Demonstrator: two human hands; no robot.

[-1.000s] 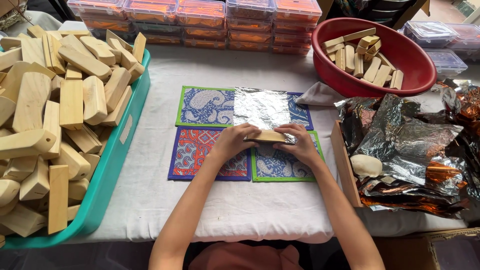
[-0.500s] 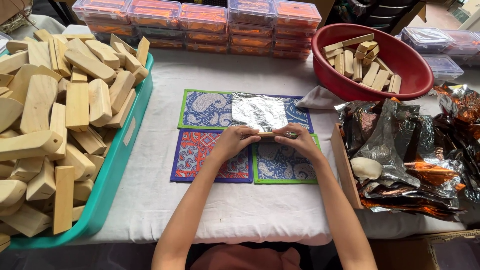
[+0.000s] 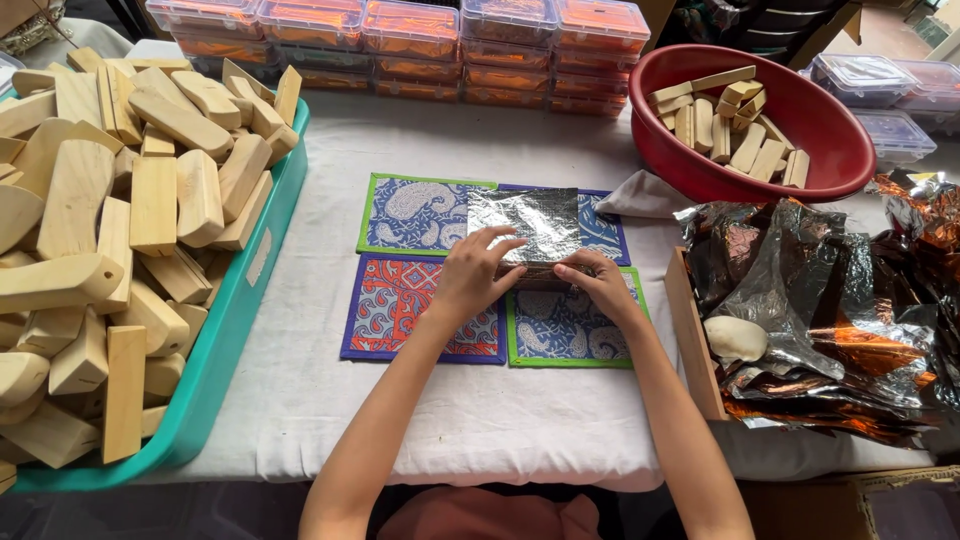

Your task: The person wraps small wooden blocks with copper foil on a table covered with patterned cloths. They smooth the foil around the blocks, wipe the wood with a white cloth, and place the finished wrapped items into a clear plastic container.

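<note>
From the head camera, looking down, a sheet of silver foil (image 3: 527, 222) lies on four bright patterned mats (image 3: 415, 300) in the middle of the table (image 3: 470, 420). Both hands are at the near edge of the foil. A small wooden block (image 3: 548, 271) peeks out between them, and the foil looks folded over it. Most of the block is hidden, so I cannot tell its shape.

The wrapping looks like it has only begun. The near edge of the foil is bent up around the block, but most of the sheet lies flat and loose behind it. The rest has yet to be rolled or folded shut.

The left hand (image 3: 472, 278) lies palm down, with its fingers spread and pressing on the foil. It is not closed around anything. The right hand (image 3: 603, 284) is curled a little, with its fingertips pinching the foil edge at the block. Both arms reach forward from the bottom of the picture and meet at the foil.

Left of the foil is a teal tray (image 3: 232, 330) piled high with plain wooden blocks (image 3: 120, 220). To the right and farther back sits a red bowl (image 3: 745, 175) with more sticks of wood. Right of the foil is a heap of crinkly silver and orange wrappers (image 3: 820, 300). Behind the foil is a row of clear boxes (image 3: 410, 40) with orange lids.
</note>
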